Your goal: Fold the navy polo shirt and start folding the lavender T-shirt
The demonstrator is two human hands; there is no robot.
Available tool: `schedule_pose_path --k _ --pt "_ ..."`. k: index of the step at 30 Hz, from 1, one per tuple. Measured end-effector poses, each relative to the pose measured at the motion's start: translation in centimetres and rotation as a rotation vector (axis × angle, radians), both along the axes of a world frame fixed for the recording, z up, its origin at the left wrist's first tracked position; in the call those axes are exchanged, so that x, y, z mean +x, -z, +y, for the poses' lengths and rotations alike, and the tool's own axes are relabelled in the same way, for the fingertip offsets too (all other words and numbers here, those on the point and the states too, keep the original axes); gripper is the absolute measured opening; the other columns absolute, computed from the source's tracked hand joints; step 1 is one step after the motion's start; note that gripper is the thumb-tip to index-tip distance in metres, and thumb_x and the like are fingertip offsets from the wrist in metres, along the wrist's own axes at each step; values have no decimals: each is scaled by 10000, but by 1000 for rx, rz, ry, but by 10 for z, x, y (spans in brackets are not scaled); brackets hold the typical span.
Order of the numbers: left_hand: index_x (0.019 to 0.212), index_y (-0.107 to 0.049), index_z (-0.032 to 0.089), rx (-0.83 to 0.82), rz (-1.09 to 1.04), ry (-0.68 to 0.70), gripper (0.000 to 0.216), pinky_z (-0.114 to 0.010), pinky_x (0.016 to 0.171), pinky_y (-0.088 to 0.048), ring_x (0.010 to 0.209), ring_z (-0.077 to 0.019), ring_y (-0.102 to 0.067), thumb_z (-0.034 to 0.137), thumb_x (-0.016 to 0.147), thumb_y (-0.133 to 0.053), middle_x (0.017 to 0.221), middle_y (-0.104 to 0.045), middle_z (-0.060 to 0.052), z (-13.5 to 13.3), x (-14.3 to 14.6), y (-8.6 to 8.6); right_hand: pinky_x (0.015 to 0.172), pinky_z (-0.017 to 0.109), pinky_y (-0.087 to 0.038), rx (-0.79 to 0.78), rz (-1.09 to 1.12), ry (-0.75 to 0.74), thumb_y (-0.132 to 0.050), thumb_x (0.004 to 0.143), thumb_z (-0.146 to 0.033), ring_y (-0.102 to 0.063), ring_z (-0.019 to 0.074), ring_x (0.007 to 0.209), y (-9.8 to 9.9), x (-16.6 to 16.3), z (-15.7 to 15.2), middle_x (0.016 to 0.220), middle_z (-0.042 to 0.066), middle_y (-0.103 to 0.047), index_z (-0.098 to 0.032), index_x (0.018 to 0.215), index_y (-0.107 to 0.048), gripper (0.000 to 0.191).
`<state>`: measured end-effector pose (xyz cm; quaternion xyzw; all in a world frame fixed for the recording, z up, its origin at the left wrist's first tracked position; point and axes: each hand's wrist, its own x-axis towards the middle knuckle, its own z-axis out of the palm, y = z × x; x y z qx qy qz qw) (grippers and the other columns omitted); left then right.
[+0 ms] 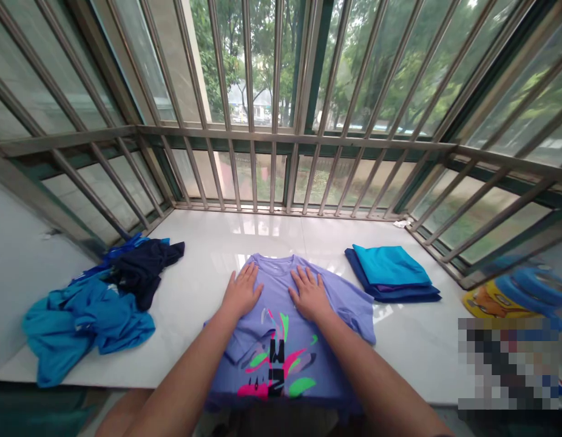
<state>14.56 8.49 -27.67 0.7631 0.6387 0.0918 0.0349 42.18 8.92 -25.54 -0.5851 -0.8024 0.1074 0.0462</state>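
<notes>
A purple T-shirt (281, 297) with a bright pink, green and black print lies spread on the white sill, its collar toward the window and its lower end at the front edge. My left hand (242, 291) rests flat on the shirt's left shoulder, fingers stretched out. On the other shoulder, my right hand (309, 292) lies flat too, fingers spread. Neither hand grips anything. The shirt's right sleeve spreads out to the side, while the left sleeve is folded inward over the front beneath my left forearm.
Crumpled blue and dark navy clothes (99, 309) lie in a heap at the left. A folded stack of blue garments (392, 273) sits at the right. Beyond it stands a yellow and blue container (513, 294). Metal bars (274, 170) enclose the sill (303, 233) along the windows.
</notes>
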Motion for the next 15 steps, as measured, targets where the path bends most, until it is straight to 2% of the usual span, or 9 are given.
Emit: schedule_pose_path --k 6,9,12,15 --pt "1731 -330 237 -48 -29 -20 684 -614 1358 -123 1679 -301 -253 476 1094 -398 1809 -274 -105 44 -2 -2 1335 650 -44 -11 -25 -15 -334 1105 -624 -91 315 1705 1 -3 47 1839 43 -147 -290 1747 -303 725" --pt "1691 -416 239 -56 -196 -18 694 -657 1354 -95 1670 -335 -275 487 1048 -498 1791 -324 -115 66 -1 -5 1338 647 -50 -16 -44 -22 -317 1103 -640 -93 308 1705 0 -4 67 1841 32 -139 -294 1751 -287 736" --pt "1623 -513 241 -59 -348 -36 624 -616 1343 -232 1618 -322 -395 468 1042 -498 1725 -466 -112 79 -17 -11 1341 644 -57 -10 -59 -26 -313 1106 -629 -107 309 1702 -2 -4 79 1842 34 -144 -289 1752 -286 730" --pt "1636 -469 193 3 -405 -138 603 -481 1267 -421 1526 -254 -523 406 1107 -273 1675 -531 -136 63 -62 -22 1343 634 -63 -8 -71 -29 -308 1111 -613 -112 313 1701 -4 -5 83 1841 44 -148 -281 1753 -285 723"
